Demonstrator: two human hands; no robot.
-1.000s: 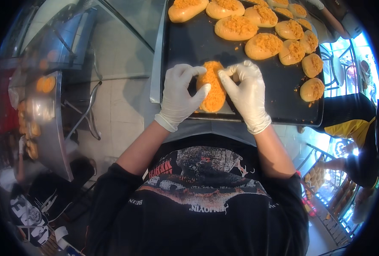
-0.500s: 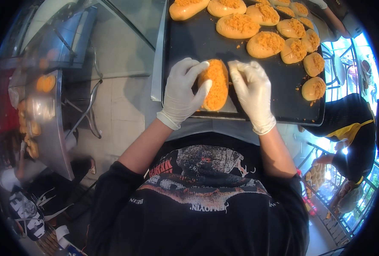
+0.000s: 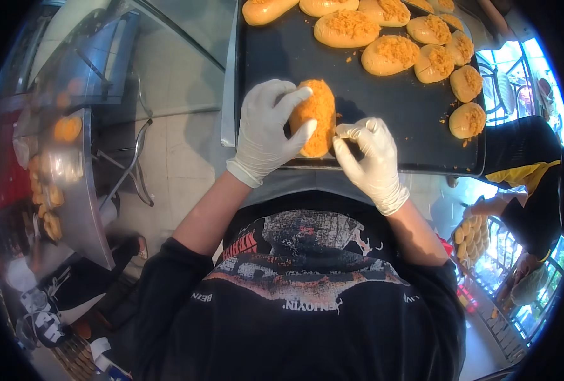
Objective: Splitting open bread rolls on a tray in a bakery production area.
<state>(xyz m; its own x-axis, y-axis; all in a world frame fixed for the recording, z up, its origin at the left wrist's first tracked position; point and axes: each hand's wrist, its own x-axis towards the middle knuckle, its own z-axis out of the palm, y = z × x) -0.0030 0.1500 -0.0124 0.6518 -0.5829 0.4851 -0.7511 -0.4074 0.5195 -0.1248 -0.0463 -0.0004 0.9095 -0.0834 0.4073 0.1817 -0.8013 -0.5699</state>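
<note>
While the left hand [image 3: 264, 130], half-curled, grips a crumb-topped bun [image 3: 318, 117], the right hand [image 3: 372, 157] nearly pinches beside it; contents unclear.

Wears thin, off-white gloves [image 3: 253, 136] on left hand [image 3: 266, 117] and right hand [image 3: 372, 157], 1 to each, smooth over the backs and creased in fine rings toward the cuffs [image 3: 246, 173]. Wears a loose black shirt [image 3: 307, 346] with 2 plain black sleeves [image 3: 175, 274], softly wrinkled and ending well short of the gloves. Has bare forearms [image 3: 200, 213] in between. Shows a broad, weathered-looking print [image 3: 304, 230] across the front, ragged at the edges, mottled in grey, white and rusty orange, with red lettering [image 3: 240, 244] to the left and small white lettering [image 3: 310, 305] along the lower side.
</note>
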